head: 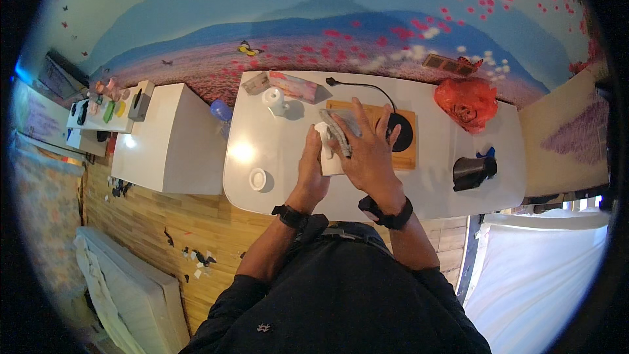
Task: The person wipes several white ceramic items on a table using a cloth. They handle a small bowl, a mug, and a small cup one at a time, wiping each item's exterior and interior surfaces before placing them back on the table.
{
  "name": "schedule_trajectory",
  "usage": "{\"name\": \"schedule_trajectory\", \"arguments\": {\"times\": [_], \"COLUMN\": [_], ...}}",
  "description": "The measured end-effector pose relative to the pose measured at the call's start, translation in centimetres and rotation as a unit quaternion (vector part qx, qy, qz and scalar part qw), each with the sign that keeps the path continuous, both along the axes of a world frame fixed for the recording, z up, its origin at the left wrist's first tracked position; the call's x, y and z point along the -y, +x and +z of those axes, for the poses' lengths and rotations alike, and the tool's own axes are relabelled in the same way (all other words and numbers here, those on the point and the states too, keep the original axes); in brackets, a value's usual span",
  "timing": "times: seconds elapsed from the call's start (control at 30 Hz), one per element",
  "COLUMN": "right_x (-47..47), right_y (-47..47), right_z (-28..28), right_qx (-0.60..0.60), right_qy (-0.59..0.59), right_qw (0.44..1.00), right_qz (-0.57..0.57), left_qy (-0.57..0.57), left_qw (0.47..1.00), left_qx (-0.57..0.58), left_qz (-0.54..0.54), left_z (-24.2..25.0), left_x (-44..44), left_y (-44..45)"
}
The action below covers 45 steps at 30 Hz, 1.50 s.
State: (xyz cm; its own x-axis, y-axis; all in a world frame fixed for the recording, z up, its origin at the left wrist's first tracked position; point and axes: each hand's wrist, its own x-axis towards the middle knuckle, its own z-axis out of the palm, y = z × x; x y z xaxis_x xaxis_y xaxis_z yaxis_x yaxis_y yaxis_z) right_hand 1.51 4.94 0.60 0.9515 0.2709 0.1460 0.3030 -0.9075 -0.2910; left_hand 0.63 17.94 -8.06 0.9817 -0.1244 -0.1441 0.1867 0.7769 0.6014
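Note:
My left hand (pixel 312 172) supports the left side of a white box-like object (pixel 332 164) above the white table (pixel 295 201). Over the top of that object, my right hand (pixel 368 157) has its fingers spread and presses a grey cloth (pixel 340 132) against it. The object's full shape is hidden by my hands. Just behind lies a wooden board (pixel 408 160) with a round black plate (pixel 400 132) and a black cable (pixel 366 84). To the left stand a white jug (pixel 275 101) and a small round white dish (pixel 257 179).
A red plastic bag (pixel 466 104) and a black cup-like container (pixel 469 173) are at the table's right. Small boxes (pixel 293 87) stand at the back left, beside a blue balloon (pixel 221 109). A white cabinet (pixel 191 147) is further left. Scraps (pixel 199 258) litter the floor.

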Motion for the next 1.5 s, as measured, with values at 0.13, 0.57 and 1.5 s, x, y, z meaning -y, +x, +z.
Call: {"name": "schedule_trajectory", "arguments": {"times": [0.13, 0.57, 1.5], "right_x": [1.7, -1.0, -2.8], "right_y": [1.7, -5.1, 2.0], "right_z": [-2.4, -4.5, -2.1], "right_qx": [0.077, 0.011, -0.023], "right_qy": [0.116, 0.222, 0.288], "right_qw": [0.99, 0.96, 0.939], "right_qz": [0.034, 0.168, 0.189], "left_qy": [-0.003, -0.019, -0.022], "left_qw": [1.0, 0.998, 0.997], "left_qx": [-0.016, -0.066, -0.048], "left_qz": [0.001, 0.012, 0.062], "left_z": [1.0, 0.2, 2.0], "left_x": [0.0, -1.5, -1.9], "left_y": [0.1, 0.2, 0.2]}}
